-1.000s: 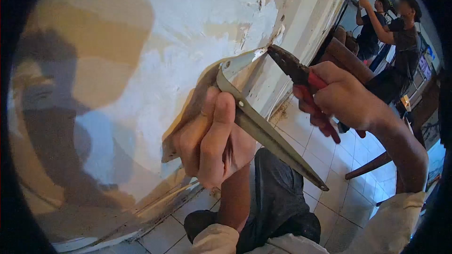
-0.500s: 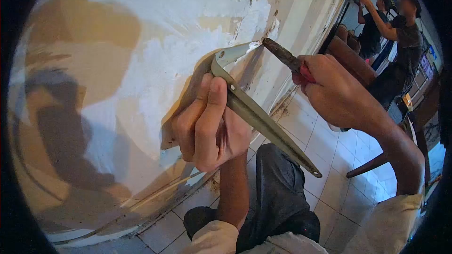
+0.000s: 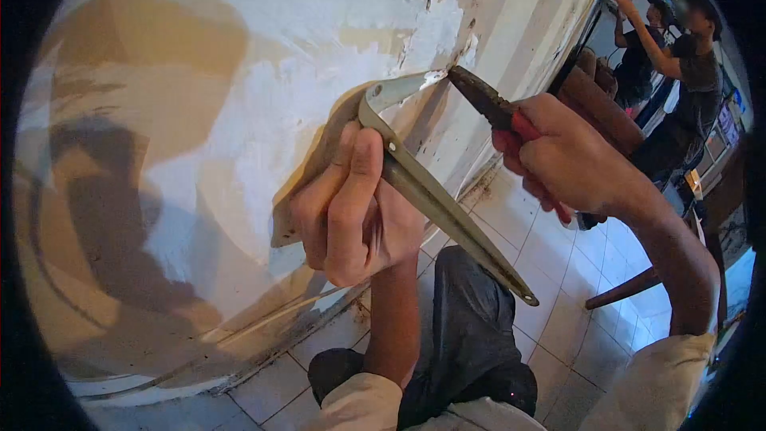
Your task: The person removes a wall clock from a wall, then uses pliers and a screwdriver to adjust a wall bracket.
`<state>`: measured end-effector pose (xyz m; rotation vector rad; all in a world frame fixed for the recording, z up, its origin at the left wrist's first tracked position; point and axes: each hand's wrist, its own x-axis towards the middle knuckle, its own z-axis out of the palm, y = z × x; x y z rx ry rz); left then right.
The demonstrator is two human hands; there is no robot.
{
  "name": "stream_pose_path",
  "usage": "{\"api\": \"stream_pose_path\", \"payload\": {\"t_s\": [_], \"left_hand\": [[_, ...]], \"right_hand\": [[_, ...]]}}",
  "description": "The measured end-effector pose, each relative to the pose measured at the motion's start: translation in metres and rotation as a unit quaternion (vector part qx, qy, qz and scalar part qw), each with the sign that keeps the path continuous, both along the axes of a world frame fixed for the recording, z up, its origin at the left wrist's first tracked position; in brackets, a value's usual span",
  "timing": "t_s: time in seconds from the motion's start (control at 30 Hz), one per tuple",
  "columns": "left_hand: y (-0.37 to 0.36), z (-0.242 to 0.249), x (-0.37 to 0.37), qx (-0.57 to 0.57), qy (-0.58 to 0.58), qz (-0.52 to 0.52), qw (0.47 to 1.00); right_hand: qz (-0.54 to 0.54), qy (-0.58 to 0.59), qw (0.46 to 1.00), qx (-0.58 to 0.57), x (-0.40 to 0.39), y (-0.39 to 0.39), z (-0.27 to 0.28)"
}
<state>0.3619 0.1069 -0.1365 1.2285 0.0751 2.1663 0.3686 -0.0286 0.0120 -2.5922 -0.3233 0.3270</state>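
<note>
My left hand (image 3: 355,207) grips a metal shelf bracket (image 3: 447,215) near its bend, fingers wrapped around it. One arm of the bracket lies toward the wall (image 3: 319,96); the long arm slopes down to the right and ends in a holed tip. In my right hand (image 3: 570,148) are pliers (image 3: 483,97) with red handles and dark, worn jaws. The jaw tips meet the far end of the bracket's upper arm, close to the wall. Whether they pinch something there is too small to tell.
Patchy white filler and peeling paint cover the wall. Below lie white floor tiles (image 3: 558,303) and my bent leg in dark trousers (image 3: 475,319). Two people (image 3: 686,72) stand at the upper right with raised arms, near brown furniture (image 3: 598,108).
My right hand has turned a little and its fingers have loosened, showing more of the red handles. The plier tips stay at the bracket's end. My left hand holds almost still.
</note>
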Motion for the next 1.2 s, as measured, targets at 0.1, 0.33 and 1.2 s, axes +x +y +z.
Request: {"api": "stream_pose_path", "payload": {"t_s": [0.1, 0.33, 1.2], "left_hand": [[0.001, 0.002, -0.001, 0.021, -0.008, 0.004, 1.0], [0.002, -0.01, 0.002, 0.024, 0.009, -0.024, 0.999], [-0.015, 0.004, 0.005, 0.023, -0.023, 0.068, 0.997]], "right_hand": [[0.258, -0.386, 0.884, -0.06, 0.028, -0.032, -0.033], [0.017, 0.022, 0.998, 0.051, 0.008, -0.007, -0.008], [0.119, -0.134, 0.983, -0.032, 0.012, -0.042, -0.011]]}}
